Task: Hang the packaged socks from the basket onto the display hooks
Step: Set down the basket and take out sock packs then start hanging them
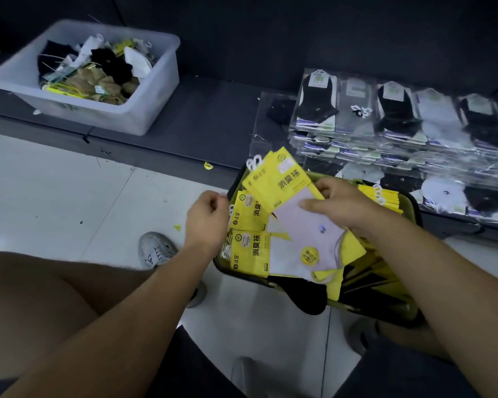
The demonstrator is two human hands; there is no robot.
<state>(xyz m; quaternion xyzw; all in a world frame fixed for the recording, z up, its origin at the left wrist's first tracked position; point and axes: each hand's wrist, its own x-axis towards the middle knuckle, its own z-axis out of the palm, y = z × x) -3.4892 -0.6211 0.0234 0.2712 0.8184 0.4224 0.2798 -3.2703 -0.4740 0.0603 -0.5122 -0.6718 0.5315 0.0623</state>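
Note:
A dark basket [383, 307] with a yellow-green rim sits on the floor in front of me, filled with sock packs on yellow cards. My right hand [338, 201] grips a fanned bundle of yellow-carded sock packs [282, 179] with white plastic hangers at the top; a pale sock hangs from it over the basket. My left hand [209, 216] hovers at the basket's left edge, fingers curled, holding nothing that I can see. More yellow-carded packs [249, 251] lie flat in the basket. No display hooks are in view.
A translucent plastic bin [144, 110] of loose socks and tags stands on the dark low shelf at the upper left. Stacks of clear-bagged socks [391, 119] lie on the shelf at the right. My knee and a grey shoe [156, 249] are at the left on the pale tiled floor.

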